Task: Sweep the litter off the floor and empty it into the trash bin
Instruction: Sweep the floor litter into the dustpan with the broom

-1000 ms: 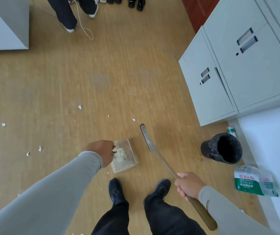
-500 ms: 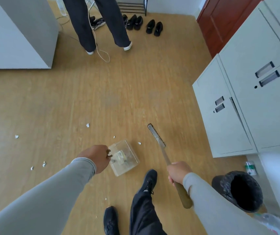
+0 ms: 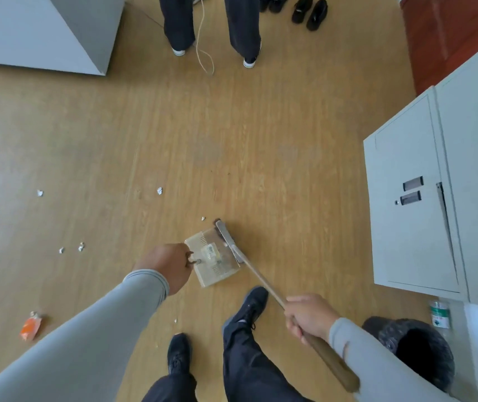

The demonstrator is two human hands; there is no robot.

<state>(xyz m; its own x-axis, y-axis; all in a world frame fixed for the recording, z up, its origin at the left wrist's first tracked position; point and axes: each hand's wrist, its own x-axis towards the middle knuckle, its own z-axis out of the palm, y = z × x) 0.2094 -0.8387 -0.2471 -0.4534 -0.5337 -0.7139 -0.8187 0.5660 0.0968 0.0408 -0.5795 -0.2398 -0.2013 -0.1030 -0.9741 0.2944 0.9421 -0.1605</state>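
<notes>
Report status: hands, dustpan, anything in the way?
Left hand holds dustpan; right hand grips broom. Paper scraps remain. Nothing blocks.

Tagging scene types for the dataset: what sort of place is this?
Probably an office or staff room, not a home kitchen. Cues: grey metal filing cabinets with label slots along the right wall, wood-look vinyl floor, and a black-lined trash bin beside them. Pairs of black shoes are lined up by the far wall.

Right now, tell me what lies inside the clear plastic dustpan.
Inside the clear plastic dustpan lie pale paper scraps near its middle. The brush head of the wooden-handled broom covers its right edge, hiding anything there.
</notes>
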